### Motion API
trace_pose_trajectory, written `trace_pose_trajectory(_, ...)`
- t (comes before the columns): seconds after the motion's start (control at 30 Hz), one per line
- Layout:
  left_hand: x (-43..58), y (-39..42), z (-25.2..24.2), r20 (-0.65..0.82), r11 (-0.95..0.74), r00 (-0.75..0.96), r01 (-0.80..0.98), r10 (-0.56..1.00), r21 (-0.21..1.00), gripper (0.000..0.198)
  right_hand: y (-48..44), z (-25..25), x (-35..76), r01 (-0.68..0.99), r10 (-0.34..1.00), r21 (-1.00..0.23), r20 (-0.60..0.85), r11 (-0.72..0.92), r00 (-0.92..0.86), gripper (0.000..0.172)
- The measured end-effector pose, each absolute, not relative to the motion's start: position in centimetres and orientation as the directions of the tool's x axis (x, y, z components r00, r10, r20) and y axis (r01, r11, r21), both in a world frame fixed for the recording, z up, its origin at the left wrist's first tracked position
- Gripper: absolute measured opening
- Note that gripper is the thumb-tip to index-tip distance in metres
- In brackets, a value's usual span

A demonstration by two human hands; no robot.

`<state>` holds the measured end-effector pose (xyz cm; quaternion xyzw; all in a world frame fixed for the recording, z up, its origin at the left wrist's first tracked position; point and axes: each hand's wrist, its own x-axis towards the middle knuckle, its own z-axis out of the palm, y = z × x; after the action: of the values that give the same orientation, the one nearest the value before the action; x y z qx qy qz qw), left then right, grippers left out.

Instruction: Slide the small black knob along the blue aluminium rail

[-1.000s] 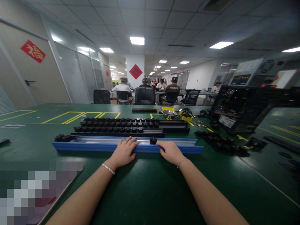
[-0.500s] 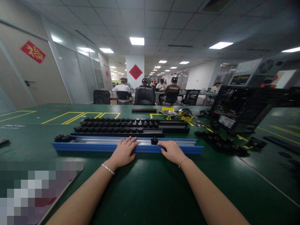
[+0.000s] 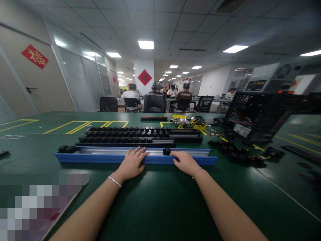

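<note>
A long blue rail (image 3: 100, 158) with a silvery channel lies across the green table in front of me. My left hand (image 3: 132, 163) rests on its middle, fingers spread over the channel and thumb at the front wall. Inside the channel, right of centre, sits a small black block (image 3: 166, 151) that looks like a socket module. My right hand (image 3: 184, 162) has curled fingers at the block's right side, with the thumb against the rail's front; the fingertips are partly hidden. Two more black modules (image 3: 66, 148) sit at the rail's left end.
Behind the blue rail lie black rails (image 3: 188, 139) filled with round black modules. Loose black parts (image 3: 235, 152) lie to the right, near an open computer case (image 3: 247, 117). A metal bowl (image 3: 181, 121) stands farther back. People sit at a far desk.
The black block has shifted very slightly to the right along the channel, together with my right hand's fingertips. My left hand stays where it was on the rail.
</note>
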<state>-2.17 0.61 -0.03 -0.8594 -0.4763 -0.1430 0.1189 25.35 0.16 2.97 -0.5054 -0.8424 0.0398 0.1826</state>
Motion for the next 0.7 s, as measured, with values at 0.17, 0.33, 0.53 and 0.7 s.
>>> trace_pose_trajectory(0.17, -2.17, 0.61, 0.05, 0.359, -0.519, 0.506, 0.852, 0.784, -0.069, 0.057, 0.19, 2.83, 25.59, 0.858, 0.872, -0.217, 0.273, 0.466, -0.405, 0.029)
trace_pose_trajectory(0.33, -2.17, 0.62, 0.05, 0.357, -0.520, 0.508, 0.851, 0.784, -0.070, 0.057, 0.32, 2.73, 25.90, 0.865, 0.878, -0.212, 0.267, 0.454, -0.396, 0.030)
trace_pose_trajectory(0.53, -2.16, 0.62, -0.05, 0.363, -0.520, 0.509, 0.851, 0.780, -0.075, 0.056, 0.44, 2.73, 26.02, 0.863, 0.884, -0.233, 0.263, 0.448, -0.387, 0.030)
trace_pose_trajectory(0.7, -2.18, 0.64, 0.01, 0.362, -0.519, 0.508, 0.851, 0.782, -0.073, 0.056, 0.67, 2.62, 26.23, 0.853, 0.886, -0.264, 0.255, 0.450, -0.388, 0.029)
